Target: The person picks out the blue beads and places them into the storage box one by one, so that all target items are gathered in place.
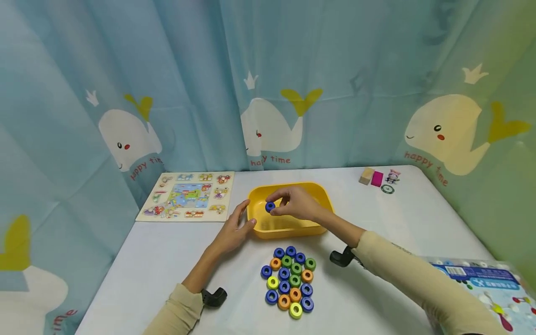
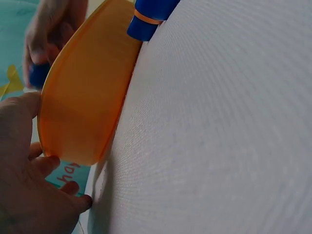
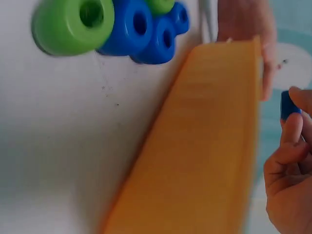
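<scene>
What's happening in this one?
A person is handling small coloured rings at a white table. The right hand pinches a blue ring above the floor of a yellow tray, while the left hand touches the tray's left end. On the near side of the tray, a cluster of blue, green, orange and yellow rings sits on the table. A picture board lies farther back on the left.

Small blue ring (image 1: 270, 210), pinched by the right hand (image 1: 295, 203) above a shallow yellow tray (image 1: 289, 231), tray's left end touched by the left hand (image 1: 233, 231) — nearer the viewer, clustered rings (image 1: 284, 278) in blue, green, orange, yellow, holes upward.
</scene>
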The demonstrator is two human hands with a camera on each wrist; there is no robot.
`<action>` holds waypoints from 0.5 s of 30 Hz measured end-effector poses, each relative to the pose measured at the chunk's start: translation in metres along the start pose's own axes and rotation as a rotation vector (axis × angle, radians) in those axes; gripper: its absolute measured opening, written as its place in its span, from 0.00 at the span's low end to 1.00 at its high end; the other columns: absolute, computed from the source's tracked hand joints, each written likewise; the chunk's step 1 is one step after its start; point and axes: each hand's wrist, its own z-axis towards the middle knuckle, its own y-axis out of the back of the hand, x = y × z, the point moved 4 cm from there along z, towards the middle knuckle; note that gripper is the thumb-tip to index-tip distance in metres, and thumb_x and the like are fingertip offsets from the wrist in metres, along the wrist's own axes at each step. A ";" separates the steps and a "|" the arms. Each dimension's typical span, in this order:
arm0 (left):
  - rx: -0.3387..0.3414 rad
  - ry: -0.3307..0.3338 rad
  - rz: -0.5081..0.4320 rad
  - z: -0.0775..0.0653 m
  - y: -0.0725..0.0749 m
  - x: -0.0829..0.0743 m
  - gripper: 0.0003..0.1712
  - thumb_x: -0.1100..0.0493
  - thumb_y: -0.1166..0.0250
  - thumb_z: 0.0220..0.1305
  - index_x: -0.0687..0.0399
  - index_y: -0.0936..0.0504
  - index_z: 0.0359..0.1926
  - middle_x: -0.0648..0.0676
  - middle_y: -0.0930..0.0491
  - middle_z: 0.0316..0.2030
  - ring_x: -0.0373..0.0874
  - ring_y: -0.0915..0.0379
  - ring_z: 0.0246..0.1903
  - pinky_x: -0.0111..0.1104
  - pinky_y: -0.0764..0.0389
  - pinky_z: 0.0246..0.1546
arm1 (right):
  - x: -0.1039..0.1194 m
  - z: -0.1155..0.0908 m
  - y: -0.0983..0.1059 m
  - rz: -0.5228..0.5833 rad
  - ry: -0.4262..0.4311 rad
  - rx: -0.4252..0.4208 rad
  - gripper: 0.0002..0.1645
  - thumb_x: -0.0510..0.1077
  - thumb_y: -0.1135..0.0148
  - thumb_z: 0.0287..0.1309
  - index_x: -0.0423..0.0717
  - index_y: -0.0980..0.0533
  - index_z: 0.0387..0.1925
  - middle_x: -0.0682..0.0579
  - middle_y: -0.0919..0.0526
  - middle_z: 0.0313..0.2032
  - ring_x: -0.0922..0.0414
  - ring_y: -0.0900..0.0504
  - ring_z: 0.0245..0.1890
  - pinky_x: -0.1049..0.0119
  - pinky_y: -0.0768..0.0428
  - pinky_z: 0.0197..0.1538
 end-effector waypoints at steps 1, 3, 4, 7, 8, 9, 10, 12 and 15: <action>0.000 0.000 -0.001 0.000 -0.001 0.000 0.37 0.45 0.44 0.66 0.36 0.49 0.71 0.42 0.49 0.69 0.43 0.54 0.67 0.47 0.49 0.65 | -0.006 0.005 -0.004 0.029 -0.009 0.019 0.17 0.50 0.28 0.47 0.56 0.19 0.42 0.62 0.17 0.36 0.57 0.23 0.27 0.64 0.21 0.31; -0.004 0.000 -0.003 0.000 -0.002 -0.001 0.37 0.45 0.44 0.66 0.36 0.49 0.71 0.42 0.48 0.69 0.42 0.53 0.67 0.46 0.49 0.64 | -0.017 0.014 -0.012 0.090 -0.037 0.058 0.17 0.48 0.28 0.46 0.54 0.18 0.42 0.60 0.17 0.36 0.56 0.21 0.30 0.64 0.20 0.34; -0.007 -0.001 -0.004 0.000 -0.002 -0.001 0.37 0.45 0.44 0.66 0.36 0.49 0.71 0.42 0.48 0.69 0.42 0.53 0.67 0.47 0.49 0.64 | -0.021 0.017 -0.016 0.117 -0.048 0.078 0.17 0.47 0.28 0.46 0.53 0.18 0.42 0.60 0.17 0.37 0.55 0.21 0.32 0.64 0.20 0.36; -0.009 -0.004 -0.002 -0.001 -0.001 -0.001 0.36 0.44 0.44 0.65 0.35 0.49 0.71 0.42 0.48 0.69 0.43 0.53 0.67 0.46 0.49 0.64 | -0.030 0.026 -0.028 0.177 -0.066 0.141 0.17 0.45 0.28 0.46 0.49 0.18 0.42 0.58 0.16 0.38 0.55 0.20 0.39 0.65 0.21 0.41; -0.009 -0.005 0.002 -0.001 -0.001 -0.001 0.37 0.43 0.44 0.65 0.35 0.49 0.71 0.42 0.48 0.69 0.43 0.53 0.67 0.46 0.48 0.64 | -0.032 0.028 -0.032 0.183 -0.065 0.159 0.17 0.44 0.28 0.47 0.49 0.18 0.42 0.58 0.16 0.38 0.56 0.21 0.41 0.65 0.21 0.42; -0.009 -0.007 0.003 -0.001 -0.001 -0.001 0.37 0.42 0.44 0.65 0.35 0.49 0.71 0.42 0.48 0.69 0.43 0.53 0.67 0.46 0.48 0.64 | -0.034 0.030 -0.035 0.188 -0.064 0.177 0.17 0.43 0.28 0.47 0.48 0.18 0.42 0.57 0.16 0.39 0.56 0.21 0.42 0.66 0.22 0.43; -0.008 -0.009 0.004 -0.001 -0.001 -0.001 0.37 0.42 0.45 0.65 0.35 0.49 0.71 0.42 0.48 0.69 0.43 0.53 0.67 0.46 0.48 0.64 | -0.035 0.031 -0.038 0.196 -0.063 0.192 0.16 0.42 0.28 0.47 0.47 0.18 0.42 0.57 0.16 0.39 0.56 0.21 0.43 0.66 0.22 0.44; -0.009 -0.011 0.007 -0.001 0.000 -0.001 0.37 0.41 0.45 0.64 0.35 0.48 0.71 0.43 0.48 0.69 0.43 0.53 0.67 0.47 0.48 0.64 | -0.036 0.034 -0.043 0.205 -0.062 0.225 0.15 0.40 0.30 0.48 0.45 0.18 0.41 0.55 0.16 0.38 0.57 0.21 0.43 0.66 0.22 0.46; -0.007 -0.009 0.007 -0.001 -0.001 -0.001 0.37 0.41 0.45 0.64 0.35 0.48 0.71 0.43 0.48 0.69 0.44 0.53 0.67 0.48 0.49 0.64 | -0.039 0.037 -0.050 0.191 -0.060 0.270 0.14 0.38 0.31 0.49 0.44 0.18 0.41 0.54 0.16 0.38 0.57 0.21 0.42 0.67 0.23 0.48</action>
